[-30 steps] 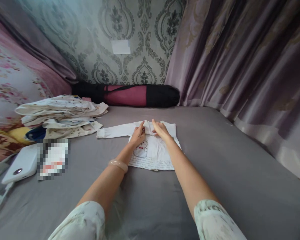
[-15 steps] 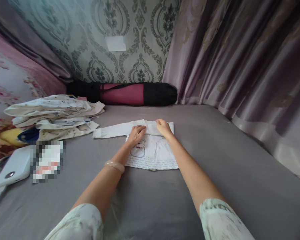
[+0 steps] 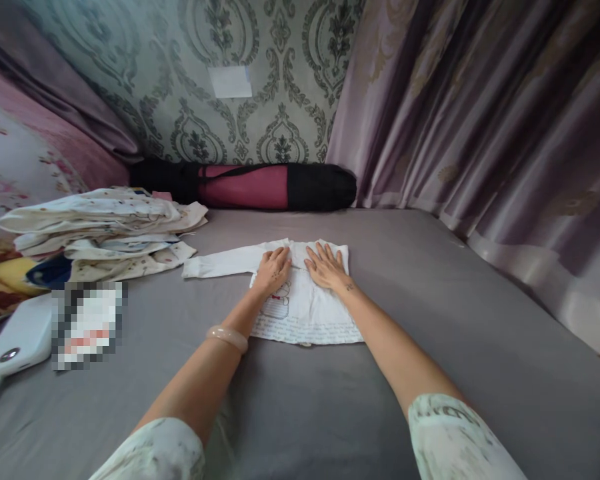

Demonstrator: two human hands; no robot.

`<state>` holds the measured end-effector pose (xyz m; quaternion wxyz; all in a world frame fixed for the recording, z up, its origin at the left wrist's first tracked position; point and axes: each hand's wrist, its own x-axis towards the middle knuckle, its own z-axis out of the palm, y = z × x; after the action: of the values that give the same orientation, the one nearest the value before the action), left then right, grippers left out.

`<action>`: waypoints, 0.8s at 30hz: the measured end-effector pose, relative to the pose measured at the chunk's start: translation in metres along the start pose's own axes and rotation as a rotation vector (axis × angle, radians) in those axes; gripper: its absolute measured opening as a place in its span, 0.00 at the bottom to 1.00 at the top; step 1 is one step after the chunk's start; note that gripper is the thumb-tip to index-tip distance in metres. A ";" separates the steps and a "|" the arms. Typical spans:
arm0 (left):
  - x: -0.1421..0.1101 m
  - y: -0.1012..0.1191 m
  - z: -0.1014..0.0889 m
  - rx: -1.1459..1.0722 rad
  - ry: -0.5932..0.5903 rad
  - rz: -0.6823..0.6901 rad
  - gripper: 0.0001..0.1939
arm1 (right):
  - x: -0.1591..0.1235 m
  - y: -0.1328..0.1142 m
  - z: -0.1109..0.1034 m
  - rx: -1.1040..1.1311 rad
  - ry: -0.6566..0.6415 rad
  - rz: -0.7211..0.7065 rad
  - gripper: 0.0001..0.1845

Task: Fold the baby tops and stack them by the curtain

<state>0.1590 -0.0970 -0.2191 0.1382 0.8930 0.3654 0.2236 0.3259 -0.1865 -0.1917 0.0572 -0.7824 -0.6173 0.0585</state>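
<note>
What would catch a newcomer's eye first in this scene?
Probably the small white shirt in the middle of the grey sheet, with the left hand and right hand laid on it and one sleeve stretched out to the left. Next might come the black-and-deep-pink roll along the foot of the patterned wall, and the pile of pale clothes at left.

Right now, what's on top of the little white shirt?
The left hand and the right hand lie on the white shirt. The cloth right beneath them is covered, so I can't see that part.
</note>
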 end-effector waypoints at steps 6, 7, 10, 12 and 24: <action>0.000 0.003 0.003 0.085 0.004 0.005 0.22 | -0.002 0.000 0.001 0.003 -0.002 0.016 0.31; -0.001 0.003 0.004 0.095 0.006 -0.002 0.22 | -0.002 -0.001 0.001 0.009 -0.007 0.017 0.32; -0.003 0.002 0.006 0.107 0.031 -0.012 0.21 | 0.000 -0.001 -0.001 0.024 -0.040 0.025 0.32; -0.003 0.001 0.006 0.104 0.059 0.005 0.20 | 0.002 0.000 -0.004 0.039 -0.077 0.027 0.32; -0.010 0.020 -0.004 0.143 -0.079 -0.051 0.25 | -0.001 0.029 0.002 -0.050 0.073 0.178 0.38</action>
<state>0.1620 -0.1177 -0.2103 0.0939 0.8992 0.3972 0.1579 0.3534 -0.1937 -0.1987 0.0549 -0.8370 -0.5441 0.0194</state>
